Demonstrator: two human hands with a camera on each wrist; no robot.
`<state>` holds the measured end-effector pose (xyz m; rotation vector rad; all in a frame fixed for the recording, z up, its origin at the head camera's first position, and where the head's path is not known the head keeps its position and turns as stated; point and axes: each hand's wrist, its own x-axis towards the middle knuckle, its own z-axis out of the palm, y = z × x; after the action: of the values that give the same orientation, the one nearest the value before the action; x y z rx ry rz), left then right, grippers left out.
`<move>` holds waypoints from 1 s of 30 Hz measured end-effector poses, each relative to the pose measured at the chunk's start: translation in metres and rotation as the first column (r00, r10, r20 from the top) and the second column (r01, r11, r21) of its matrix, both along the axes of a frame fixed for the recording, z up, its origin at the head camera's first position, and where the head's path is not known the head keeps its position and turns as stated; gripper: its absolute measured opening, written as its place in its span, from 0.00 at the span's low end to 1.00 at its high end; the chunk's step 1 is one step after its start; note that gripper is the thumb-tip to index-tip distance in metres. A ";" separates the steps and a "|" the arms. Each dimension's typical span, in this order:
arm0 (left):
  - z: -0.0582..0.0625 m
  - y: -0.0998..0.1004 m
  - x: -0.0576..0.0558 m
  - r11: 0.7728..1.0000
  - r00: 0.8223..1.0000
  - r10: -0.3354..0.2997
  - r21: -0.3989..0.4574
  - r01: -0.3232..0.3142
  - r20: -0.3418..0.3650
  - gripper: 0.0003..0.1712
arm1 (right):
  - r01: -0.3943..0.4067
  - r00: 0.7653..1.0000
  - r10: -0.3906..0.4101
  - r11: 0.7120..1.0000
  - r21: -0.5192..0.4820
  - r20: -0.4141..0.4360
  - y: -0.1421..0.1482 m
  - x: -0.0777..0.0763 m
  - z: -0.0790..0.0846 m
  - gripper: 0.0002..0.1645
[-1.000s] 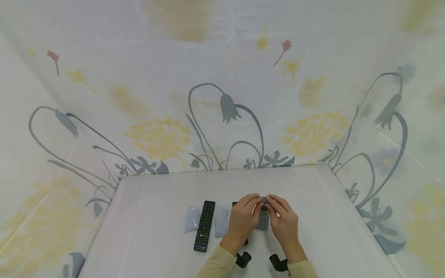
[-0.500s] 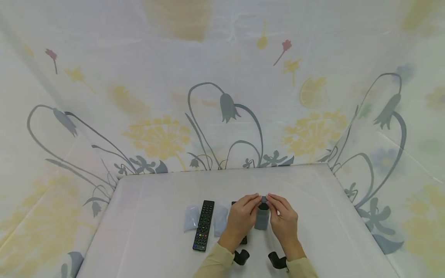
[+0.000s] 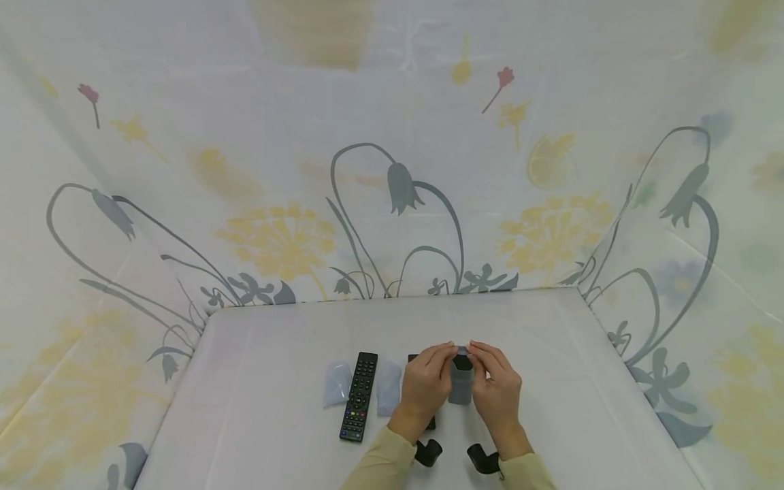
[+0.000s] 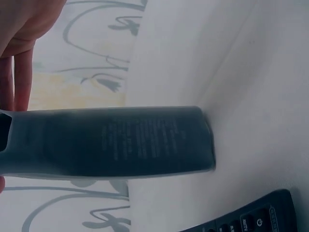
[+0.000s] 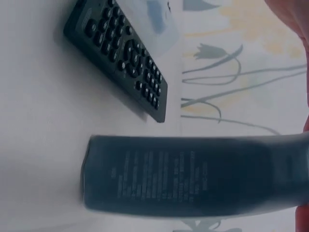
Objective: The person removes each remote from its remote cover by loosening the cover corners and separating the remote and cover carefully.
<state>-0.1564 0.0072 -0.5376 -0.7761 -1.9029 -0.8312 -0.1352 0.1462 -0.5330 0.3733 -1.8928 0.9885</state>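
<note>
A blue-grey, sleeve-like pouch (image 3: 461, 390) with a dark opening at its top stands upright between my hands. Fine printed text covers the near side of the pouch (image 4: 145, 140), and the same lettering shows on the pouch (image 5: 159, 176) in the right wrist view. My left hand (image 3: 425, 384) pinches the left end of its raised top flap with thumb and fingertips. Opposite it, my right hand (image 3: 497, 391) pinches the right end. The pouch's lower end is down at the white table. What lies inside the pouch is hidden.
Left of my hands lies a black remote control (image 3: 359, 398) between two pale blue packets, one packet (image 3: 337, 384) on its left and another packet (image 3: 388, 389) on its right. A second black remote (image 3: 431, 423) is mostly hidden under my left hand. Patterned fabric walls (image 3: 392, 238) surround the table.
The pouch's dark opening shows wider below the fingertips than before. My right hand has shifted slightly left; both hands keep their pinch.
</note>
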 end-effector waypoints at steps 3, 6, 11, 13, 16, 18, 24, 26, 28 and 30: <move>0.000 0.002 0.001 0.999 1.000 0.016 0.033 -0.016 0.014 0.05 | 0.013 1.000 -0.013 1.000 -0.010 0.025 -0.003 0.002 0.002 0.14; 0.001 0.004 0.003 0.997 0.998 0.036 0.070 -0.040 0.054 0.03 | 0.034 0.996 -0.032 0.999 -0.017 0.088 -0.006 0.005 0.005 0.11; 0.006 0.009 0.006 0.990 0.989 0.084 0.107 -0.097 0.121 0.01 | 0.087 0.984 -0.080 0.996 -0.034 0.157 -0.007 0.006 0.012 0.08; 0.007 0.010 0.007 0.987 0.985 0.096 0.117 -0.113 0.145 0.01 | 0.103 0.980 -0.092 0.993 -0.049 0.178 -0.008 0.006 0.014 0.08; 0.008 0.012 0.009 0.982 0.976 0.102 0.139 -0.130 0.193 0.03 | 0.120 0.973 -0.105 0.991 -0.062 0.205 -0.009 0.007 0.016 0.07; 0.008 0.013 0.010 0.977 0.967 0.089 0.168 -0.132 0.237 0.03 | 0.128 0.971 -0.111 0.990 -0.066 0.211 -0.009 0.006 0.017 0.06; 0.009 0.014 0.010 0.949 0.919 -0.024 0.298 -0.103 0.394 0.03 | 0.144 0.962 -0.117 0.985 -0.091 0.246 -0.009 0.003 0.020 0.04; 0.011 0.014 0.010 0.937 0.905 -0.070 0.338 -0.085 0.420 0.03 | 0.142 0.952 -0.100 0.982 -0.125 0.289 -0.009 0.003 0.022 0.03; 0.013 0.014 0.009 0.927 0.895 -0.107 0.369 -0.068 0.434 0.03 | 0.141 0.936 -0.077 0.976 -0.167 0.345 -0.009 0.003 0.024 0.03; 0.015 0.014 0.009 0.917 0.887 -0.141 0.397 -0.051 0.439 0.03 | 0.141 0.917 -0.050 0.969 -0.204 0.395 -0.008 0.004 0.026 0.03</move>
<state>-0.1478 0.0209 -0.5227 -0.3883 -2.0185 -1.4858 -0.1313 0.1384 -0.5070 -0.0609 -2.0917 1.2691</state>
